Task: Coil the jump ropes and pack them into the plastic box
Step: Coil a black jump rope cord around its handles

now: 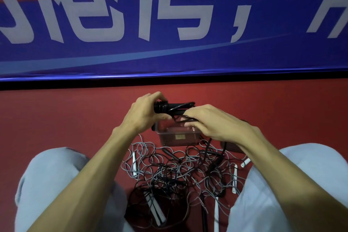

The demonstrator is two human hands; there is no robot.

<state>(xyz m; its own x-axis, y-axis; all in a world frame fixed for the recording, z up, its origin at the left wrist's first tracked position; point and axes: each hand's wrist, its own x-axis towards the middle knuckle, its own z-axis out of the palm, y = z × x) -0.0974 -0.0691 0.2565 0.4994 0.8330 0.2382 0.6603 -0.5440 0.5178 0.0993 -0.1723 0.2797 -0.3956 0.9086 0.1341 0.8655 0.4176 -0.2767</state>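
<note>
My left hand [145, 112] grips a pair of black jump rope handles [174, 108] with black cord wound in several turns around their left end. My right hand [212, 122] pinches the free black cord just right of the handles. Both hands hover above a clear plastic box [178, 137] standing on the red floor. Below the box lies a tangled heap of black and grey jump ropes [178, 171] with white handles [134, 165] sticking out.
A coiled black rope with white handles [155, 211] lies near my left knee. My knees in grey trousers [56, 175] flank the heap on both sides. A blue banner [169, 24] with white characters hangs on the wall behind. A dark object [232, 147] sits right of the box.
</note>
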